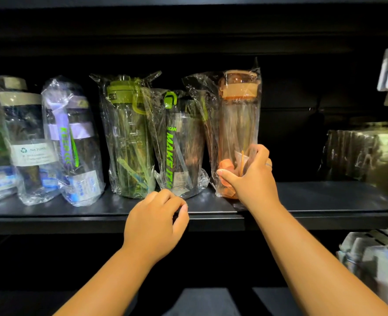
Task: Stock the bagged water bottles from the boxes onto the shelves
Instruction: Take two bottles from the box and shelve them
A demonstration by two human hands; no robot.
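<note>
**Right hand** (249, 176): I am gripping the base of the orange bottle (239, 124), with my thumb and fingers curled round its lower end. A thin ring (268, 165) is showing on one finger.

**Left hand** (154, 222): I am holding nothing. My fingers are lying loosely curled at the front lip of the shelf (325, 201).

**Bagged bottles, five counted:** each is a tall cylinder of clear plastic, standing upright in a crinkled, glossy transparent bag.
- One orange bottle with a peach lid band, standing on the shelf in my right hand.
- One dark bottle with green "MAKE IT" lettering (181, 144), just beyond my left hand and touching the orange one's bag.
- One green-lidded bottle (129, 137) with a loop handle, next along to the left.
- One purple-strapped bottle (72, 137), leaning a little, further left.
- One grey-lidded bottle (22, 133) with a white recycling label, furthest left.

**Uncounted:** one more bagged item is being cut off at the far left edge.

**Surface:** the shelf is a smooth, matte black board inside a dark unit.

**Right of my right hand:** one shiny wrapped pack (366, 153) is sitting well apart.
</note>
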